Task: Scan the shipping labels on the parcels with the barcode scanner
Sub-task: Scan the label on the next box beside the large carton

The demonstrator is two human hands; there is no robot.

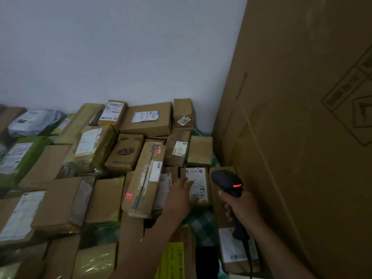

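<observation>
— Which one is up for scanning?

— The small parcel (196, 178) at the right end of the pile (124, 152), just beside the big carton (302, 117) that stands along the right edge of the checked cloth (203, 222). Its shipping label (200, 190) faces up.

— And the hands?

— The left hand (180, 196) lies on the parcel's left side, fingers fairly straight over the label's edge, thumb near its lower end. The right hand (242, 210) is wrapped round the grip of the barcode scanner (226, 181). The scanner's head hangs just right of the label, with an orange light lit on its back.

— So what makes the scan go well?

— Three things, I'd say. Slide fingers and thumb off the print — what looks like the barcode sits low on the label, close to the thumb, and a covered bar won't read. Press the parcel flat so the label doesn't tilt. Then turn the scanner's nose left and down, square onto the code.

— Any risk?

— The neighbouring labels (165, 184) lie close, so a loose aim could catch the wrong one.
</observation>
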